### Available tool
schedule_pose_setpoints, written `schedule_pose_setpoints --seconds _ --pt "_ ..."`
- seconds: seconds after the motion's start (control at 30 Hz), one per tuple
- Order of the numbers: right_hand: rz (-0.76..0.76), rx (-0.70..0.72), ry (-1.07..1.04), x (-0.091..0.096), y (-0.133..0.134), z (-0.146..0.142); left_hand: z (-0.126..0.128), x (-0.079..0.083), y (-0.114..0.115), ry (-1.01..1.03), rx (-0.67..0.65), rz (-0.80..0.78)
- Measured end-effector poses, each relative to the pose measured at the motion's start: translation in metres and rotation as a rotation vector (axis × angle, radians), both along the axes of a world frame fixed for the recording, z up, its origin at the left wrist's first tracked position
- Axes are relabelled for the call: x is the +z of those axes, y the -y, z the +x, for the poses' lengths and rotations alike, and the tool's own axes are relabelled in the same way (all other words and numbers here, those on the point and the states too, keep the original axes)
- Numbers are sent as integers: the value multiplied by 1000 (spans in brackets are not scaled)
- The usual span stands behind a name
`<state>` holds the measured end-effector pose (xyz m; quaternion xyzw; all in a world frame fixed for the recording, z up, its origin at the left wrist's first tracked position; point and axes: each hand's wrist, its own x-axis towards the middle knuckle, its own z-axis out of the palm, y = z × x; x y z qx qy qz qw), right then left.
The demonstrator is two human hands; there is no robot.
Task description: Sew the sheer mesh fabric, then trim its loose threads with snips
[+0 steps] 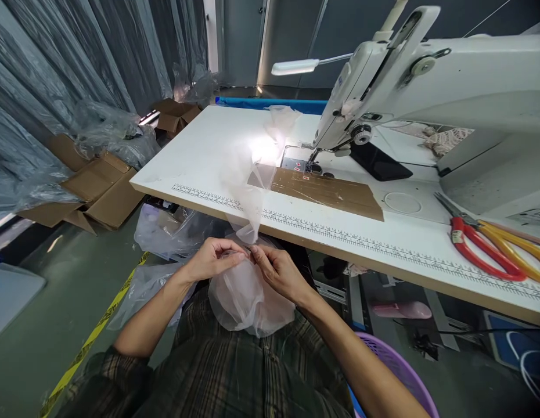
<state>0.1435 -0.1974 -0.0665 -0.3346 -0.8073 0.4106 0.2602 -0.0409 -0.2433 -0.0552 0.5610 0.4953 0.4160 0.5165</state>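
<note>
A sheer, pale pink-white fabric (239, 290) lies bunched over my lap, and a strip of it runs up across the table edge toward the sewing machine (335, 110). My left hand (220, 256) pinches the gathered fabric from the left, fingers closed. From the right, my right hand (276, 270) grips the same fabric between thumb and fingers. Both sets of fingertips nearly meet just below the table's front edge. Exactly what lies between the fingertips is too small to make out. Another bit of sheer cloth rests on the tabletop left of the needle.
On the white table (183, 148) lie a brown cardboard strip (331, 194), a black phone-like slab (378, 161) and red and yellow-handled scissors (483, 244). Open cardboard boxes (107, 186) stand at left. A purple basket (400, 371) is below right.
</note>
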Motion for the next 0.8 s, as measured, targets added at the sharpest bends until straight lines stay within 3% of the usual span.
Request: schedule_pose_setpoints --seconds 0.17,0.37,0.47,0.57,0.7,0.8 --pt "-20 -21 20 -1 5 6 0 2 0 -12 -13 -16" --pt "155 18 164 4 6 5 -1 1 0 -76 -45 -28" --pt "170 -23 177 1 6 5 1 2 1 -107 -52 -17" --pt "54 -71 39 -5 12 8 3 6 3 -114 -54 3" --pt "-158 -14 -156 -8 30 16 9 8 4 -110 -93 41" --pt "-251 -50 -146 -9 42 28 17 3 3 -285 -12 288"
